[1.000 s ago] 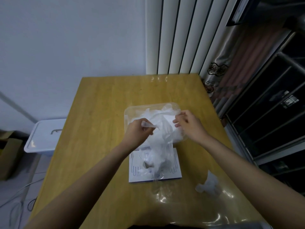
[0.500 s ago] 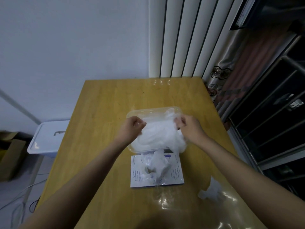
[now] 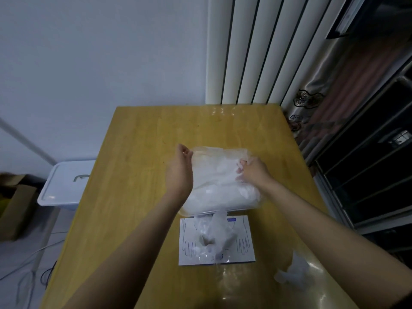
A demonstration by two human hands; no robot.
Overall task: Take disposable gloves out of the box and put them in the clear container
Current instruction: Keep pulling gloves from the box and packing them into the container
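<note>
The clear container (image 3: 223, 211) sits mid-table, heaped with thin white disposable gloves (image 3: 217, 186). My left hand (image 3: 181, 172) is at the container's left side, fingers relaxed and loosely curved, holding nothing I can see. My right hand (image 3: 253, 171) presses into the glove pile at the right, fingers curled in the plastic. Just in front lies the flat white glove box (image 3: 245, 248) printed with hand outlines, a tuft of gloves (image 3: 215, 237) sticking up from its opening.
A wooden table (image 3: 138, 197) carries everything. A loose crumpled glove (image 3: 294, 273) lies on a clear plastic sheet (image 3: 234, 286) at the near right. A white lidded bin (image 3: 64, 184) and cardboard box (image 3: 13, 210) stand on the floor to the left; curtains hang behind.
Both hands moved from above the box to the container, carrying a glove into the pile. My left hand let go and opened beside the container; my right hand pushed down into the gloves.
</note>
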